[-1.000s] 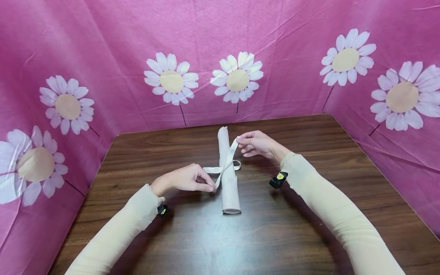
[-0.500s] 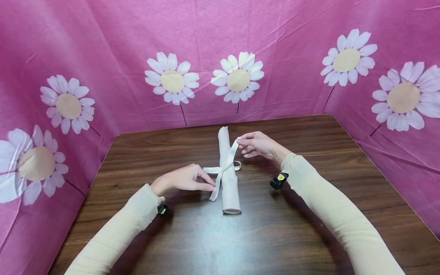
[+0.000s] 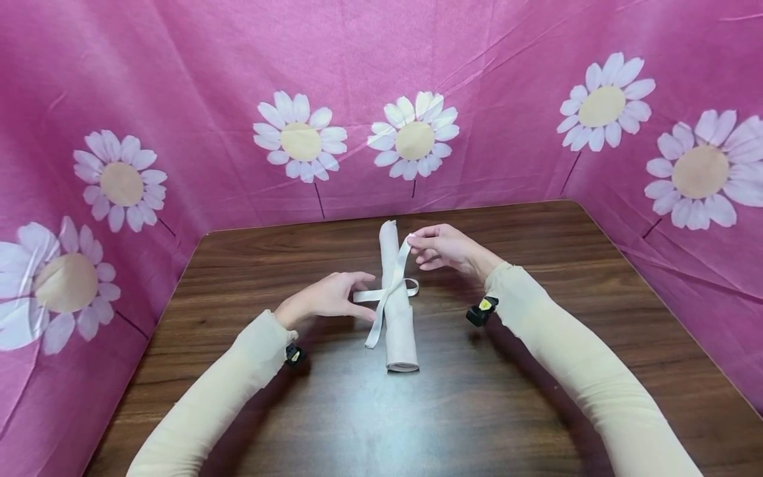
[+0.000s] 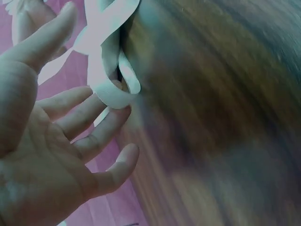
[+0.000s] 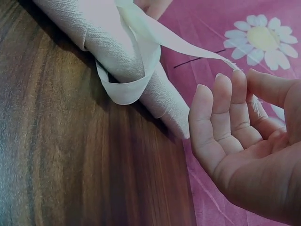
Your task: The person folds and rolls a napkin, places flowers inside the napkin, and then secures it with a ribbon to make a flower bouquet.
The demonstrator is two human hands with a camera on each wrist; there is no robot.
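A beige cloth roll (image 3: 398, 318) lies lengthwise on the dark wooden table (image 3: 489, 404), with a white ribbon (image 3: 398, 273) crossed over its middle. My right hand (image 3: 442, 248) pinches the ribbon's far end between thumb and fingers, just right of the roll's far tip; the right wrist view shows that frayed end held in the right hand (image 5: 244, 117) and the ribbon (image 5: 141, 56) wrapped round the roll (image 5: 94, 28). My left hand (image 3: 348, 296) sits left of the roll with its fingers spread. In the left wrist view its fingertips (image 4: 120, 115) touch a ribbon loop (image 4: 108, 89). The ribbon's near end lies loose beside the roll.
Pink cloth with white daisies (image 3: 411, 136) walls the table at the back and on both sides. Small black devices are strapped to both wrists (image 3: 481, 311). Bare tabletop (image 5: 70, 141) stretches toward me and to the right of the roll.
My left hand has let go of the ribbon's near end, opened, and moved away from me up to the ribbon loop. The freed end now lies beside the roll. The right hand has barely moved.
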